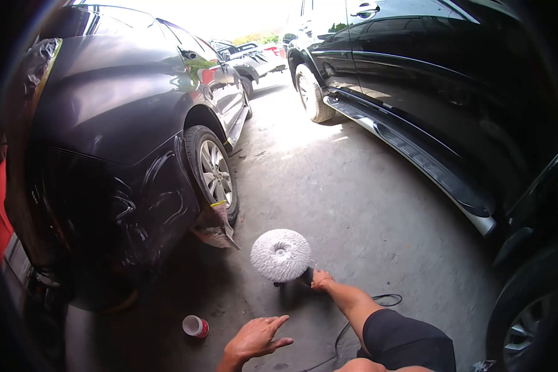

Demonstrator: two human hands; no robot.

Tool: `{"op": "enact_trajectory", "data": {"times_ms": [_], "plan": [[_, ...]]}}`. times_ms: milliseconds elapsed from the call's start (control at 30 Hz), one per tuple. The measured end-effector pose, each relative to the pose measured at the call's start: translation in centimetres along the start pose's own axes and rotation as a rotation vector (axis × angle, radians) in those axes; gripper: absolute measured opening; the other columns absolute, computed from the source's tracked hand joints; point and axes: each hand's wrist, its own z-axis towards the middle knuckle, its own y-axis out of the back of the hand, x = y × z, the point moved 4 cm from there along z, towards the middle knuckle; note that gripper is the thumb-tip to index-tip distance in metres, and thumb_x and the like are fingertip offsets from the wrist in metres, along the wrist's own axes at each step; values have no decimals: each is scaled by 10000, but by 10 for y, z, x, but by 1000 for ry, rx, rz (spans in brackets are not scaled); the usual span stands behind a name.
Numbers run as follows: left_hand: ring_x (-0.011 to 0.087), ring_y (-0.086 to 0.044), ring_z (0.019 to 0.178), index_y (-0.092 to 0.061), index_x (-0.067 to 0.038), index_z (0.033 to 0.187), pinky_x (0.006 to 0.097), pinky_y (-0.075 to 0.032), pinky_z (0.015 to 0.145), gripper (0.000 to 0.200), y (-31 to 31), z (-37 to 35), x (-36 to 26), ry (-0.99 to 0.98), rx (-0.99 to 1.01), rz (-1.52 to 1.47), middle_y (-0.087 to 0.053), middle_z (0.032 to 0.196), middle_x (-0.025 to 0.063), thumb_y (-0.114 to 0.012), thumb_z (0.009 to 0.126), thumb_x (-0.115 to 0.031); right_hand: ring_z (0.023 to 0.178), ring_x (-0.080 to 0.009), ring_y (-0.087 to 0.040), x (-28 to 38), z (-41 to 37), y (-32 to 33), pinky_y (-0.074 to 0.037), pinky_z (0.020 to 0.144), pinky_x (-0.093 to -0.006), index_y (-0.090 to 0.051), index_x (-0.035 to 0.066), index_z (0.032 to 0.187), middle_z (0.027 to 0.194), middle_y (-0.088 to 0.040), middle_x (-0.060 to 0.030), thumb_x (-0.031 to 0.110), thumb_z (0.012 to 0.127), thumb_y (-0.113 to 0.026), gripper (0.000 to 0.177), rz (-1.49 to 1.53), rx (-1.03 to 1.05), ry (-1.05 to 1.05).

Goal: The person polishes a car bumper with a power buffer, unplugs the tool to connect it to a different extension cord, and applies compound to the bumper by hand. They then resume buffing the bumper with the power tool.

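Note:
My right hand (pixel 321 279) is wrapped around the dark handle of a power polisher. Its round white wool pad (pixel 281 255) faces up towards me, clear of the black car's bumper. A dark cord (pixel 340 340) trails on the floor below my right arm. My left hand (pixel 258 339) is held out over the floor, fingers stretched and thumb apart, with nothing in it. To its left is a small open tub (pixel 195 326) with a red label and a pale inside. White smears (pixel 167 204) mark the bumper (pixel 99 204) of the black car on the left.
A second black vehicle with a running board (pixel 409 152) stands on the right. Masking paper (pixel 216 226) hangs by the left car's wheel (pixel 216 173). Concrete floor (pixel 328 186) lies between the vehicles, with a pickup (pixel 251 62) parked farther back in bright light.

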Motion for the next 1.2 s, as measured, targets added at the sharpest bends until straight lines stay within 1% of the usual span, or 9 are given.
{"op": "enact_trajectory", "data": {"times_ms": [33, 100, 233, 467, 633, 733, 1033, 1100, 1200], "plan": [[371, -598, 1162, -499, -27, 1385, 431, -483, 974, 722, 0, 2, 0, -5, -14, -8, -622, 1277, 211, -592, 917, -568, 1167, -426, -590, -6, 2, 5, -481, 991, -514, -421, 58, 1381, 1195, -619, -268, 376, 826, -716, 704, -15, -8, 0], [367, -593, 1171, -493, -15, 1384, 429, -480, 977, 728, 1, 6, 0, -47, -34, 6, -618, 1285, 206, -588, 919, -567, 1162, -421, -596, -11, 4, 8, -493, 961, -505, -435, 78, 1369, 1192, -629, -249, 344, 867, -683, 620, -87, 145, 80], [382, -591, 1168, -502, 5, 1370, 431, -468, 998, 722, 5, 11, -4, -77, -14, -24, -627, 1262, 227, -574, 926, -561, 1158, -414, -607, -17, 7, 1, -515, 936, -509, -506, 95, 1299, 1216, -642, -188, 335, 915, -630, 469, -75, 80, 43], [371, -577, 1196, -480, 1, 1392, 427, -461, 1003, 747, 3, 13, 1, -62, 18, -17, -610, 1297, 212, -574, 924, -574, 1165, -391, -609, -14, 0, 5, -521, 935, -493, -491, 121, 1302, 1225, -637, -188, 333, 909, -635, 469, -59, 106, 23], [372, -578, 1195, -483, 0, 1392, 430, -463, 1003, 752, 3, 16, 0, -67, 34, -21, -611, 1295, 213, -572, 923, -581, 1155, -396, -615, -17, 2, 6, -531, 919, -497, -518, 102, 1257, 1226, -637, -187, 295, 888, -662, 440, -20, 103, 51], [388, -606, 1140, -504, 11, 1366, 431, -485, 974, 718, 4, 16, -2, -91, -1, -14, -636, 1240, 234, -575, 928, -553, 1120, -407, -623, -17, 6, 5, -526, 886, -497, -483, 87, 1279, 1171, -655, -217, 280, 876, -688, 492, 10, 136, 61], [399, -608, 1129, -502, 10, 1369, 434, -486, 971, 718, 3, 16, -1, -78, 15, -25, -641, 1226, 240, -575, 929, -553, 1113, -397, -627, -18, 8, 0, -528, 895, -493, -478, 73, 1286, 1192, -640, -219, 293, 876, -694, 514, -31, 98, 45], [376, -580, 1197, -486, -24, 1399, 429, -462, 1012, 758, 1, 16, 0, -28, 70, -52, -612, 1292, 223, -579, 914, -600, 1118, -397, -625, -19, 10, 2, -527, 900, -492, -477, 72, 1289, 1192, -640, -220, 289, 876, -691, 513, 18, 132, 42], [375, -578, 1198, -483, -22, 1400, 431, -460, 1014, 752, 0, 17, 2, -31, 69, -50, -610, 1294, 225, -580, 917, -591, 1124, -388, -630, -20, 12, -1, -529, 906, -499, -504, 85, 1251, 1184, -651, -198, 283, 874, -684, 462, 27, 132, 47]]}}
